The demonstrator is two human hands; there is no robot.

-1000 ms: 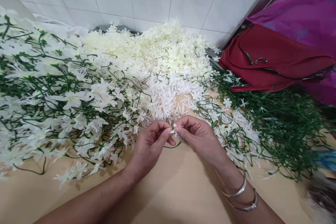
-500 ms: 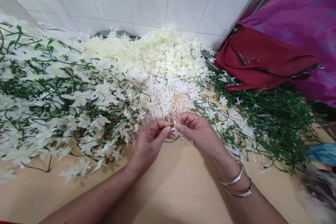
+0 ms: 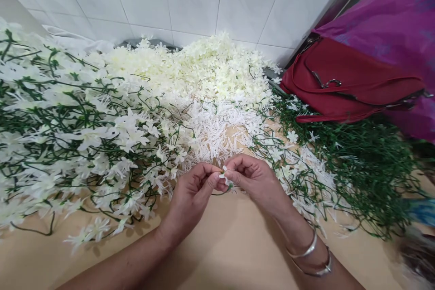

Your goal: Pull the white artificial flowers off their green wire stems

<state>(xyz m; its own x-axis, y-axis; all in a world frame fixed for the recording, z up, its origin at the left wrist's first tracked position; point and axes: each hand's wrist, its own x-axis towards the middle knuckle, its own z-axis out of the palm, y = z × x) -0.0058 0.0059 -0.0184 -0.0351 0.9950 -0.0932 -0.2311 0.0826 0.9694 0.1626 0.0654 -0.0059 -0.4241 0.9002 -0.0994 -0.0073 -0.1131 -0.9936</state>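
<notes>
My left hand (image 3: 193, 197) is closed in a pinch on the green stem (image 3: 220, 194), part of which shows below the fingertips. Facing it, my right hand (image 3: 258, 183) pinches a small white artificial flower (image 3: 223, 173) at the stem's tip. The fingertips of both hands nearly meet there, and they hide most of the join. Just beyond the hands lies a scatter of thin white stamens (image 3: 217, 131).
Finished-looking white flower sprays (image 3: 95, 145) heap up on the left. Loose cream blossoms (image 3: 217, 68) are piled against the tiled wall (image 3: 190, 0). To the right are green stems (image 3: 367, 167), a red handbag (image 3: 353, 77) and purple cloth (image 3: 390, 22) on the tan table (image 3: 220, 244).
My fingertips have drawn closer around the white flower, which sits nearer the left thumb. The camera view has shifted slightly, and both hands appear a little lower.
</notes>
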